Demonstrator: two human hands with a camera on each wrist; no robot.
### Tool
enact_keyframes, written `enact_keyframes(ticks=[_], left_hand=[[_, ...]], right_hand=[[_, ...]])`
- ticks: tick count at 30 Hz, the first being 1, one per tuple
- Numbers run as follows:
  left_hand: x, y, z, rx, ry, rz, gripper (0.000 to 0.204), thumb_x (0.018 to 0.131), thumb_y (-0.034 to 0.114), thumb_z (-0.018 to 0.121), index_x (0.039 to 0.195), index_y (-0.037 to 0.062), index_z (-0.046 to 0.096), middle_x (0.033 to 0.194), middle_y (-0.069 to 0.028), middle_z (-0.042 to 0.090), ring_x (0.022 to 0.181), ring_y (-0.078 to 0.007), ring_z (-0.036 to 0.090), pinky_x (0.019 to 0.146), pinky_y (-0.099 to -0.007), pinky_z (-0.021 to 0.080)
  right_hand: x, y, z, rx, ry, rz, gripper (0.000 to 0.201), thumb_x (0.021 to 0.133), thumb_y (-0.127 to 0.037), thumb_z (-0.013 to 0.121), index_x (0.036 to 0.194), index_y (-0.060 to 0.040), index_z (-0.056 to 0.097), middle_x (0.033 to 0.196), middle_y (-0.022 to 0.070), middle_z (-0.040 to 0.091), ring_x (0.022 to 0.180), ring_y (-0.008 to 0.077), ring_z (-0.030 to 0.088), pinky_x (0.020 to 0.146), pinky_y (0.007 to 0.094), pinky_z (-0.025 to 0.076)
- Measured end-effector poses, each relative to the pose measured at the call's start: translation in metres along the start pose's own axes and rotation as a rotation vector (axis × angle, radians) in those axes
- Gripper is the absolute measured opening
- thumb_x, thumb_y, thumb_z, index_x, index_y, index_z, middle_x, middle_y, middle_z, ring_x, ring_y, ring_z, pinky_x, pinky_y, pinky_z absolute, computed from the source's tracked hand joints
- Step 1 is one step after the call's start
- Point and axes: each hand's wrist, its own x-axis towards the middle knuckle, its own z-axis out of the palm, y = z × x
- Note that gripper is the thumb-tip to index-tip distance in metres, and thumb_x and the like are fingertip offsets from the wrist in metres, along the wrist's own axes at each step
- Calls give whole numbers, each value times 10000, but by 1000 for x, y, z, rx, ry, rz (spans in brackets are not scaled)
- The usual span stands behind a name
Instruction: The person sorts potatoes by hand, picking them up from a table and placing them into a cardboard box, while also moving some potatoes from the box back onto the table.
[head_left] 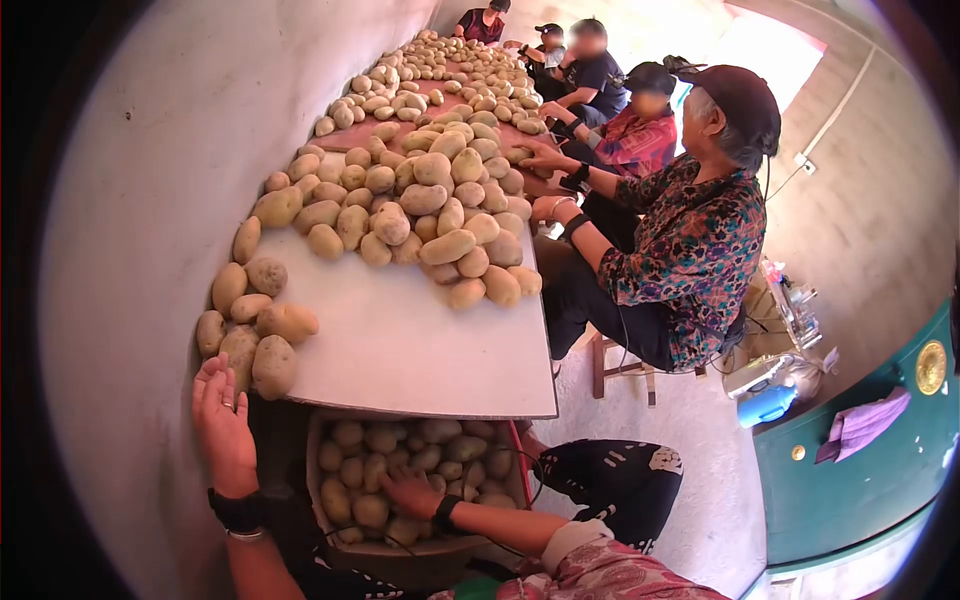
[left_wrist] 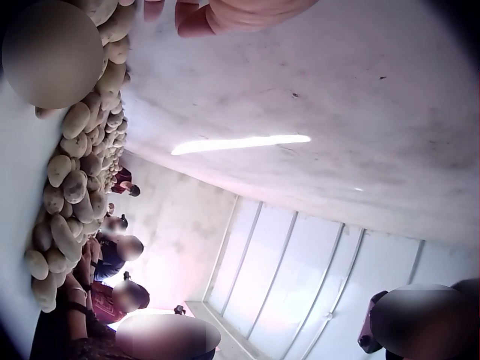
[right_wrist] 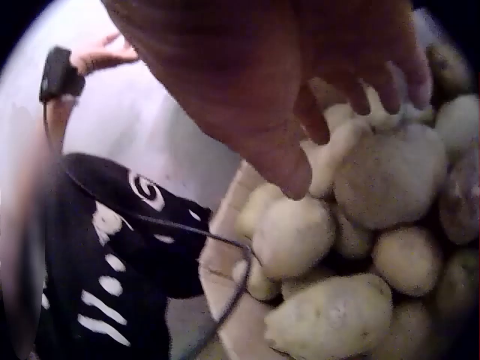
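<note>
My right hand (head_left: 412, 495) reaches down into a crate (head_left: 522, 470) packed with potatoes (right_wrist: 330, 319), below the table's near edge. Its fingers (right_wrist: 307, 112) spread loosely over the top potatoes in the right wrist view, with the thumb close above a pale one. Nothing is gripped there. My left hand (head_left: 224, 430) is raised beside the wall at the table's near left corner, palm showing and fingers loosely extended. Close by that hand lies a small group of potatoes (head_left: 274, 367) on the table. The left wrist view shows only part of this hand (left_wrist: 247, 15), holding nothing.
A large heap of potatoes (head_left: 430, 200) covers the middle of the white table (head_left: 420, 345), with more toward the far end. Several people sit along the right side, the nearest in a flowered shirt (head_left: 690, 250). A wall (head_left: 150, 250) borders the left. A green cabinet (head_left: 860, 480) stands at right.
</note>
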Motion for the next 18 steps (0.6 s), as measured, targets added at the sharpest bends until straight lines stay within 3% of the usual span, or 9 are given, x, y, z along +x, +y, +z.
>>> enact_keyframes(ticks=[3, 5, 6, 8, 18], left_hand=[[4, -2, 3, 18, 5, 0, 252, 882, 212, 487, 1125, 144, 492, 1281, 10, 501, 1213, -137, 384, 990, -326, 230], [6, 0, 5, 30, 2, -2, 255, 880, 213, 490, 1126, 144, 491, 1279, 11, 502, 1209, -137, 388, 988, -327, 234], [7, 0, 6, 36, 1, 0, 258, 879, 215, 492, 1127, 145, 491, 1277, 12, 503, 1206, -138, 391, 987, -327, 238], [14, -3, 1, 16, -6, 2, 254, 879, 214, 491, 1124, 144, 490, 1277, 11, 503, 1202, -137, 393, 984, -325, 243], [21, -4, -1, 8, -11, 14, 242, 878, 214, 491, 1111, 147, 489, 1260, 11, 522, 1186, -132, 404, 976, -312, 244]], right_hand=[[0, 7, 2, 22, 14, 24, 485, 686, -155, 651, 1132, -125, 464, 1145, 183, 461, 1019, 388, 507, 769, 542, 437], [8, 11, -8, 157, -190, 47, 392, 736, -137, 583, 1111, -135, 469, 1121, 178, 476, 984, 393, 518, 742, 524, 448], [8, 13, -8, 155, -188, 47, 392, 736, -137, 583, 1111, -135, 469, 1121, 178, 476, 984, 393, 518, 742, 524, 448], [3, 17, -5, 195, 6, -35, 356, 757, -121, 540, 1105, -143, 472, 1096, 169, 494, 989, 388, 520, 742, 506, 455], [-5, 16, -8, 153, 69, -7, 398, 761, -83, 530, 1146, -153, 462, 1105, 165, 500, 1016, 383, 515, 763, 485, 462]])
